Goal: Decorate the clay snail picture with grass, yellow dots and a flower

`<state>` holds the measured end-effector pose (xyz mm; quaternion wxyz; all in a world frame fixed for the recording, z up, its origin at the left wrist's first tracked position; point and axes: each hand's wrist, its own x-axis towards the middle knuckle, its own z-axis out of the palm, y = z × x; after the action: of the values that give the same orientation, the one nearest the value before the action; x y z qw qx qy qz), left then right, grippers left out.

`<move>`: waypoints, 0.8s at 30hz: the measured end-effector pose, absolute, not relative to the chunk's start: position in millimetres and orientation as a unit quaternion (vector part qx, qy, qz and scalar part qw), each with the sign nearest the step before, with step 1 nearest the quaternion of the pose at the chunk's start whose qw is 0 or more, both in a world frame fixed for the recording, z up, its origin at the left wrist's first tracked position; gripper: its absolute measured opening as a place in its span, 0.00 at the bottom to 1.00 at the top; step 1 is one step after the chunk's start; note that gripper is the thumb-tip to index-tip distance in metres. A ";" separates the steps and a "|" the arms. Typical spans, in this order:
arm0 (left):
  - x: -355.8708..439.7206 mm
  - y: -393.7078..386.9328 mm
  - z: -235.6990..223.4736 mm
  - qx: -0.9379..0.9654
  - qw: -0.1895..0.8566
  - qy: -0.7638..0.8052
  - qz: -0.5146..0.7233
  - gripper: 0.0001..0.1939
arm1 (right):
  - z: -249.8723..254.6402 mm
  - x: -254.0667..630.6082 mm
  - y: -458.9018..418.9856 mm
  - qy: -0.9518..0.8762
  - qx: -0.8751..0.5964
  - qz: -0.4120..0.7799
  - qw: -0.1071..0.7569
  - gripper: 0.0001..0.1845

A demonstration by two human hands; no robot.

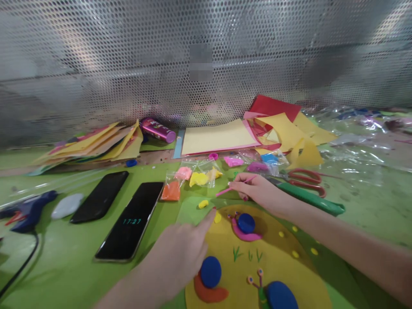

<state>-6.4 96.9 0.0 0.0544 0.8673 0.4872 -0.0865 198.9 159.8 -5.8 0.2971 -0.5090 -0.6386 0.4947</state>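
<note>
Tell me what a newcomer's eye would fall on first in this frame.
Probably the big yellow shape at lower middle, where three snail-like figures bear blue discs. Next might come the hands: the left hand points at the shape's upper-left edge, and the right hand pinches a thin pink stick beyond it. Left of them, a phone showing 17:27 also stands out.

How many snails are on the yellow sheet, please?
3: pink snail at top, orange snail lower left, green snail lower right; more may be out of frame.

The green table (61, 249) carries scissors (302, 183) and a phone (131, 223).
</note>
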 end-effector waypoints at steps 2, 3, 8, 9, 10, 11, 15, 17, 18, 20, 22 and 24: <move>-7.7 97.2 -0.3 0.868 0.071 0.485 -0.075 0.29 | -6.7 199.7 160.4 -0.637 -0.505 0.501 0.298 0.15; -8.1 97.3 0.0 0.869 0.077 0.484 -0.072 0.29 | -6.9 199.8 160.6 -0.637 -0.503 0.503 0.297 0.15; -5.5 97.2 2.1 0.872 0.068 0.475 -0.095 0.29 | -8.4 198.8 159.6 -0.640 -0.498 0.506 0.293 0.13; -4.5 97.3 2.3 0.872 0.068 0.474 -0.103 0.29 | -9.0 198.5 159.2 -0.642 -0.496 0.506 0.293 0.13; -3.6 97.3 2.5 0.871 0.070 0.474 -0.111 0.29 | -9.7 198.2 158.8 -0.644 -0.495 0.505 0.292 0.13; -2.7 97.2 2.6 0.870 0.073 0.473 -0.118 0.28 | -10.2 198.0 158.3 -0.647 -0.493 0.504 0.290 0.13; -1.2 96.2 4.0 0.871 0.074 0.466 -0.137 0.28 | -9.0 198.7 156.7 -0.658 -0.484 0.504 0.282 0.13; -1.6 96.1 5.2 0.872 0.070 0.465 -0.137 0.29 | -7.1 199.7 157.0 -0.660 -0.481 0.507 0.276 0.13; -2.0 96.4 5.7 0.871 0.072 0.466 -0.133 0.29 | -6.5 200.2 157.7 -0.661 -0.479 0.509 0.272 0.13; -3.2 97.5 6.4 0.869 0.087 0.470 -0.125 0.28 | -6.0 201.0 159.9 -0.663 -0.475 0.514 0.266 0.13; -4.5 98.7 6.0 0.867 0.100 0.474 -0.118 0.29 | -5.6 201.7 162.4 -0.665 -0.470 0.518 0.263 0.13; -5.3 99.4 4.8 0.865 0.106 0.475 -0.118 0.29 | -1.7 202.8 164.2 -0.668 -0.465 0.519 0.261 0.12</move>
<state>-5.3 99.4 4.8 0.1056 0.8654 0.4753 -0.1184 202.8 164.2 -1.7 0.2614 -0.4650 -0.6681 0.5187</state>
